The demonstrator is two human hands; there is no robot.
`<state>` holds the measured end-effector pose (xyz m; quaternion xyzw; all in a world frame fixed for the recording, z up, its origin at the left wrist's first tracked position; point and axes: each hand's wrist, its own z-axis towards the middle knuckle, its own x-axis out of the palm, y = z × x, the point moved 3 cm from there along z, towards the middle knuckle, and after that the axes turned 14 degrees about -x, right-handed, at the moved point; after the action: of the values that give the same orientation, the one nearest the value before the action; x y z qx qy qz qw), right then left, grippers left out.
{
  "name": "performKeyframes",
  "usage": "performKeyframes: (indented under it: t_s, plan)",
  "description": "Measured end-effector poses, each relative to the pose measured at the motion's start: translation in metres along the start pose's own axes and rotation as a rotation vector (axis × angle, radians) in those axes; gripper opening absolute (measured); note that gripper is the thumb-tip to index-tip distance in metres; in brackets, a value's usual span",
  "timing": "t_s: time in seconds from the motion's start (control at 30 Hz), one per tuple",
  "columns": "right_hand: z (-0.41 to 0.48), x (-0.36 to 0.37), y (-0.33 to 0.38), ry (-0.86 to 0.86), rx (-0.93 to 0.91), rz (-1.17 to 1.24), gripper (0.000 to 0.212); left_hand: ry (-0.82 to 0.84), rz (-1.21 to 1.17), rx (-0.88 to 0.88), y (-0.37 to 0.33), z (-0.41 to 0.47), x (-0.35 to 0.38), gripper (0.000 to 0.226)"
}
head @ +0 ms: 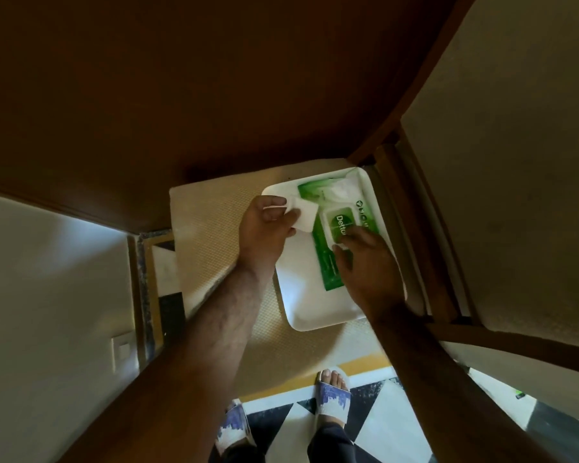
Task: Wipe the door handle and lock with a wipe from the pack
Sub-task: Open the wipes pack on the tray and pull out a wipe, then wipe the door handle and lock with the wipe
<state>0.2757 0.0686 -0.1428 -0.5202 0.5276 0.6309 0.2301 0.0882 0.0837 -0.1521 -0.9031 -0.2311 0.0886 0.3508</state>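
A green pack of wipes [325, 262] lies on a white tray [301, 302] set on a cream chair seat. My left hand [264, 228] holds a folded white wipe [303, 215] just left of the pack, above the tray. My right hand [365, 262] rests on the pack, fingertips pressing on its white flip lid [336, 222]. The brown door [181, 95] fills the upper view; its handle and lock are not in view.
The cream seat [211, 235] belongs to a wooden chair with a frame [425, 248] at right. A wall with a light switch [122, 350] stands at left. My sandalled feet [333, 396] are on a black-and-white tiled floor below.
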Motion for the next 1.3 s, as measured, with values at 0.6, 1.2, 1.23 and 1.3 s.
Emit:
performKeyframes:
  t_s: [0.6, 1.2, 1.23, 1.3]
  plan:
    - [0.04, -0.048, 0.086, -0.073, 0.198, 0.816, 0.031, 0.112, -0.144, 0.126, -0.055, -0.062, -0.062, 0.019]
    - [0.058, -0.248, 0.32, 0.089, 0.052, 1.365, 0.012, 0.072, 0.122, 0.397, -0.252, -0.258, -0.181, 0.037]
    - [0.059, -0.259, 0.338, 0.117, 0.002, 1.305, 0.012, 0.051, 0.146, 0.419, -0.263, -0.27, -0.194, 0.035]
    - [0.058, -0.278, 0.361, 0.155, -0.097, 1.146, 0.017, 0.033, 0.163, 0.426, -0.275, -0.285, -0.213, 0.023]
